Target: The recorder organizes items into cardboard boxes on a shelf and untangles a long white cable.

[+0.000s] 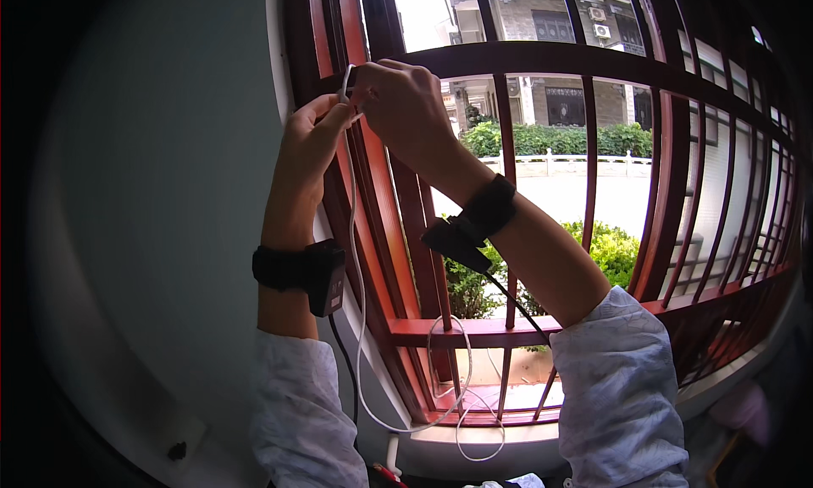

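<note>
A white cable [354,234] rises from below to my hands at the upper left of a red window frame [375,189]. My left hand [315,129] pinches the cable between thumb and fingers near the frame's side post. Just to its right, my right hand [403,101] is bent at the frame's crossbar, its fingers curled by the cable's upper bend. What its fingertips hold is partly hidden, though a small pale tip shows between the hands. Lower down, the cable hangs in loose loops [470,361] around the window's lower bars and over the sill.
Vertical bars [589,164] and a lower rail [483,333] cross the window. A grey wall [171,202] stands on the left. Black devices are strapped to both wrists, with black cords running down. A white pipe [392,453] and a red-handled item [387,475] show below the sill.
</note>
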{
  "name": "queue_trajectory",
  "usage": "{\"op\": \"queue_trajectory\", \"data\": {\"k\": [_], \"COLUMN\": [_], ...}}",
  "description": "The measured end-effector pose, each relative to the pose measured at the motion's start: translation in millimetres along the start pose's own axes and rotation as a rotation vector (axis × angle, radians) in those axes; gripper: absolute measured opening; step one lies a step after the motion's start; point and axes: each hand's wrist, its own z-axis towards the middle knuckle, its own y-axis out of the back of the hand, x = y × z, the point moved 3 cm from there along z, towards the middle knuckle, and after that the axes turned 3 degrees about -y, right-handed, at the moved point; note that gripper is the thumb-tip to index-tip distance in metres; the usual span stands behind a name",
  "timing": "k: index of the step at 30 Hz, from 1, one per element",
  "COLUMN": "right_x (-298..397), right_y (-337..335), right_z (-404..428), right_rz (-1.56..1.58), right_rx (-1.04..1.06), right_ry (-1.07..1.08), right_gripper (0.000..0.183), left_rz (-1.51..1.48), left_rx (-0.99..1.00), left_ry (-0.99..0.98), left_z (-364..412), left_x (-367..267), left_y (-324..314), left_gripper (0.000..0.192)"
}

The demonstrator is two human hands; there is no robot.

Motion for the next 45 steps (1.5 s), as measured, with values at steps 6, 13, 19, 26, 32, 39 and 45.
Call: {"op": "queue_trajectory", "data": {"k": [6,13,19,26,32,39,45], "right_x": [-3,-1,20,19,37,41,47], "right_y": [-5,0,-8,-7,-18,11,-6], "right_z": [-1,-7,-21,-75,-83,-45,-4], "right_rz": [-0.173,-0.183,-0.494,0.739,0.250,-0.163,-0.163], "right_rx": [0.103,0.213,0.349,0.292,0.318,0.072,0.061], "right_ry": [0.165,0.195,-0.076,-0.988,-0.494,-0.269,-0.580], "right_gripper": [0.011,0.044,0.025,0.035,0.041,0.058,0.039], "left_rz": [0.091,0.109,-0.118,0.553,0.188,0.315,0.252], "left_rx": [-0.105,-0.368,-0.349,-0.186,-0.064,-0.075,-0.251], "left_ry": [-0.057,-0.326,-0.544,-0.658,-0.318,-0.282,-0.379], "left_z": [-6,-52,-93,-118,-79,-82,-76], "left_x": [-1,-22,-5,-1,20,17,12], "left_y": [13,0,-25,-18,-14,-13,-20], "left_gripper": [0.035,0.025,0.017,0.027,0.024,0.018,0.025]}}
